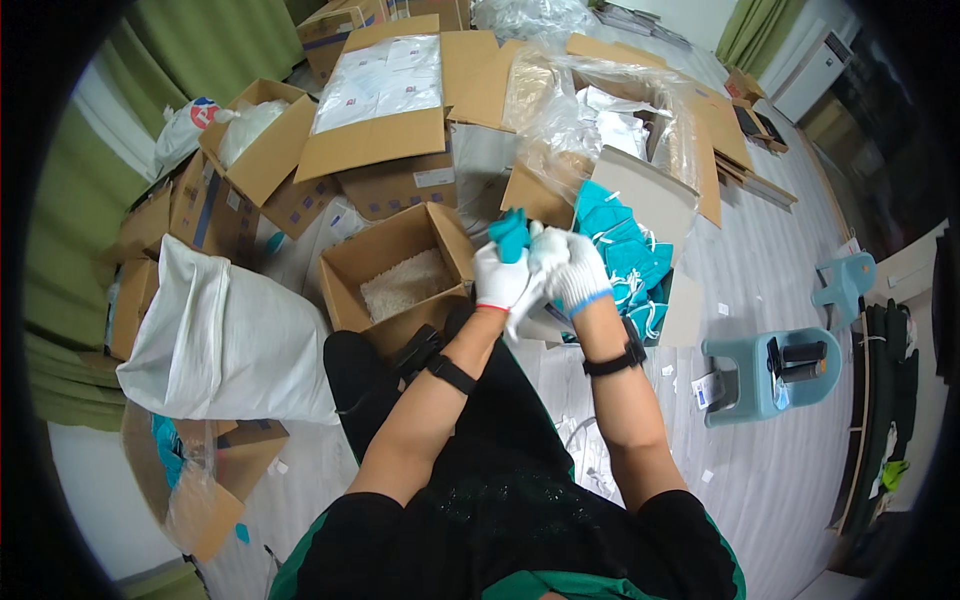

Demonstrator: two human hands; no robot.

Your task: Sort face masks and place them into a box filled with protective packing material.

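My left hand (500, 278), in a white glove with a red cuff, is closed around a bunched teal face mask (510, 236). Right beside it my right hand (582, 268), in a white glove with a blue cuff, has its fingers closed on a limp white piece (544, 256); its kind I cannot make out. A narrow end of that piece hangs between the wrists. Next to my right hand stands an open white box (655, 190), filled with teal masks (620, 235) with white straps. Close to my left hand is an open brown carton (345, 265) with white filling inside.
A full white sack (225, 335) leans at my left knee. Behind are cartons, one with wrapped white packs (385, 85), another lined with clear plastic (550, 110). On the right stands a pale blue stool (735, 380) with dark objects on it. Paper scraps litter the floor.
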